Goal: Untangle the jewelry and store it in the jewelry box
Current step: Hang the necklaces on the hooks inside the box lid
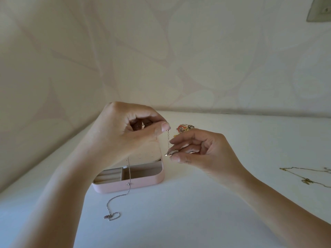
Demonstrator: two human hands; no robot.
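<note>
Because the left hand (125, 133) sits in front of it, the raised lid (148, 154) of the box (143, 186) is mostly hidden; only the front compartments show. A coloured tangle (185, 128) behind the hands is partly covered by the right hand (206, 151) and too small to sort out. At 3 o'clock a gold necklace (304, 176) runs off the frame edge.

The chain (129, 176) is thin and silver. The left hand pinches it between thumb and forefinger. A short length drops to the right hand, which pinches a small metal piece at its end. The chain shows again below the left hand, hangs across the open pink box, and curls on the white bench (197, 212) at 7 o'clock.

The bench meets the wall (161, 59) just behind the tangle. A wide stretch of bench lies between box and gold necklace.
</note>
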